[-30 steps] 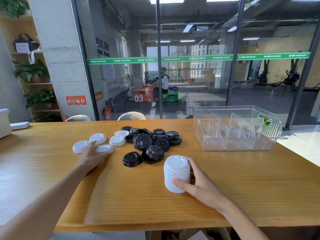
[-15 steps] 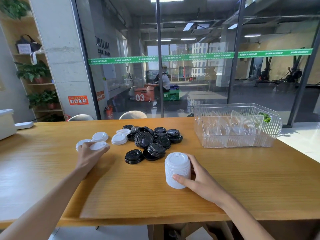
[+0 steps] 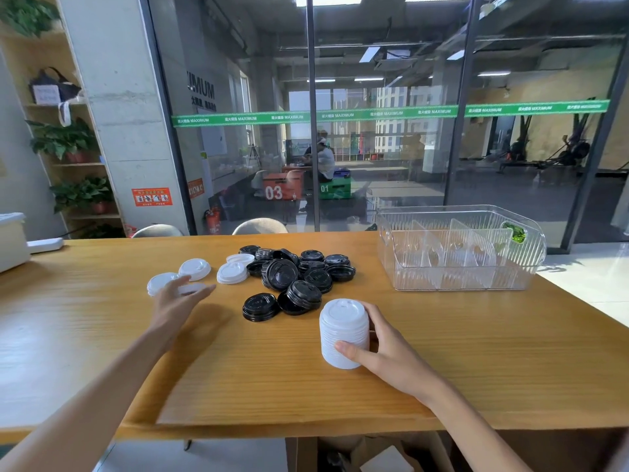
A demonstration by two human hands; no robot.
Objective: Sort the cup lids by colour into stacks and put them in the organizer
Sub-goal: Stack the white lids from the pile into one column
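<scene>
The right hand (image 3: 384,352) grips a white lid stack (image 3: 343,333) on the counter (image 3: 476,352); the left hand (image 3: 175,301) touches a loose white lid (image 3: 190,288).

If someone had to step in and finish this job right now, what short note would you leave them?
Right hand: grips the tall stack of white plastic cup lids, standing upright on the wooden table.
Left hand: blurred, on a loose white lid; whether it grips it cannot be told.
Other loose white lids lie nearby. The pile of black plastic lids sits mid-table, unsorted.
The clear plastic organizer with dividers stands at the far right and holds no lids.
Done: most white lids stacked.
Left: add the last white lids, stack the black ones, put both stacks in the organizer.
</scene>
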